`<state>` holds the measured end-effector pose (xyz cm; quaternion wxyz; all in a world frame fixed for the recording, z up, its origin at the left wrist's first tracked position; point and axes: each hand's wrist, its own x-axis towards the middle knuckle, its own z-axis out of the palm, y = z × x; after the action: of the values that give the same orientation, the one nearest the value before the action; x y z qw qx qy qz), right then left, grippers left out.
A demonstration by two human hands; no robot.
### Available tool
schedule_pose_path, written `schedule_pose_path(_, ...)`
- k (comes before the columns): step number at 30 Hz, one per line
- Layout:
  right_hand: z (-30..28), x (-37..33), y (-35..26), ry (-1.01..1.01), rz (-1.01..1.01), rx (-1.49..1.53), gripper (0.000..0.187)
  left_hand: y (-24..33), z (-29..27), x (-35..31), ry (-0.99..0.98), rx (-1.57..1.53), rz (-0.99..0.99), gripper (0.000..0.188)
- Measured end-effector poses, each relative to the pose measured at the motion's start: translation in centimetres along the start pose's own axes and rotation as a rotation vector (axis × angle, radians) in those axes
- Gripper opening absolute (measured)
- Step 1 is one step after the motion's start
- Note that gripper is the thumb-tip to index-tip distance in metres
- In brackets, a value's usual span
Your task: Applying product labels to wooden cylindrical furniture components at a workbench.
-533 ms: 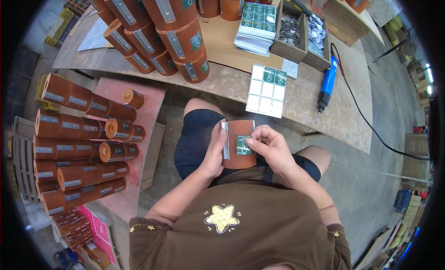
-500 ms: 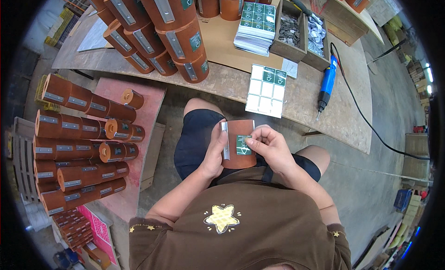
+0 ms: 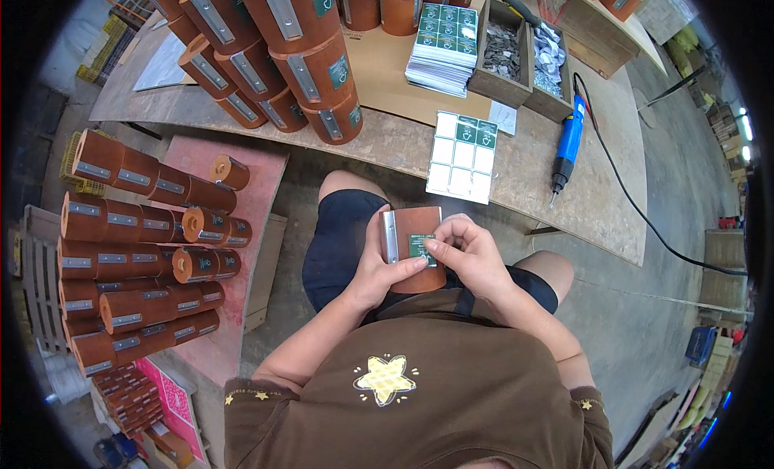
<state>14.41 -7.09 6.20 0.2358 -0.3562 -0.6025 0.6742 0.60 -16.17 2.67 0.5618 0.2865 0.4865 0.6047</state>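
My left hand [image 3: 373, 263] is wrapped round a reddish-brown cylinder [image 3: 421, 284] held upright above my lap. A metal strip [image 3: 390, 237] runs down the cylinder's left side. On its front sits a green label [image 3: 418, 247] with white print. My left thumb lies across the front, its tip at the label's lower edge. Fingers curled, my right hand [image 3: 469, 255] presses its thumb on the label's right edge; the fingertips are partly hidden. Beyond, a sheet of labels [image 3: 462, 159] lies at the table edge, most of its green labels peeled off.
Stacked cylinders [image 3: 322, 74] stand on the table [image 3: 387, 139] at far left; more lie on a pink board [image 3: 262, 175]. A label stack [image 3: 442, 54], wooden boxes [image 3: 516, 86] of metal parts and a blue electric screwdriver [image 3: 571, 139] with a black cord are at far right.
My left thumb has moved from the cylinder's left side across its front to the label. The cylinder has turned slightly, showing more of the metal strip. My right hand stays at the label.
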Motion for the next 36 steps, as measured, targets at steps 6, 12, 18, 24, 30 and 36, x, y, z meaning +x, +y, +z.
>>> schedule_pose_path(6,0.1,-0.2,-0.6,0.008,0.009,-0.077,0.013,0.1,0.2,-0.1,0.019,-0.02,-0.003,0.098)
schedule_pose_path(12,0.1,-0.4,-1.0,0.0,-0.007,-0.065,0.013,0.3,0.2,-0.1,0.016,-0.04,0.012,0.097)
schedule_pose_path(18,0.0,-0.3,-0.7,-0.029,-0.008,-0.016,0.013,0.6,0.2,-0.1,0.011,-0.039,0.021,0.096)
schedule_pose_path(24,-0.2,-0.4,-0.8,-0.054,0.052,0.113,0.013,0.6,0.2,-0.2,0.015,-0.109,-0.006,0.094)
schedule_pose_path(30,0.0,-0.5,-1.1,-0.038,0.02,0.016,0.012,0.5,0.3,-0.3,0.004,-0.07,0.028,0.093)
schedule_pose_path(36,0.3,-0.6,-1.6,-0.044,-0.046,-0.149,0.012,0.5,0.4,-0.5,0.017,-0.045,0.02,0.093)
